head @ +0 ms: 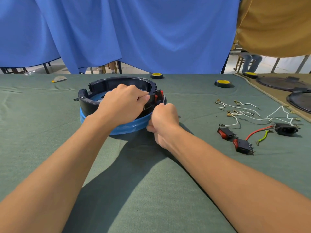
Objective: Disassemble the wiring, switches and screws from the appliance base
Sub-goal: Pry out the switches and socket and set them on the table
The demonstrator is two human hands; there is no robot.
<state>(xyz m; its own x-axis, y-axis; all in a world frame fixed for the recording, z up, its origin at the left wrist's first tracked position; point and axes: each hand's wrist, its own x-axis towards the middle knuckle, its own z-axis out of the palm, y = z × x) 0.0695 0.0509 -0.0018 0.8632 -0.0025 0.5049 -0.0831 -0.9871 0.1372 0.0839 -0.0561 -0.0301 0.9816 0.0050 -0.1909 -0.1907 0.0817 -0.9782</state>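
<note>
Gripping the black rim of the appliance base [117, 79], the left hand [123, 103] curls its fingers over the wall. The right hand [162, 121], fingers curled tight, sits against the base's side just below a mounted red switch [159, 96]; what it pinches is hidden. To the right of that hand lie two loose switches [225, 133], white wires [242, 111] and a power socket [285, 129].
</note>
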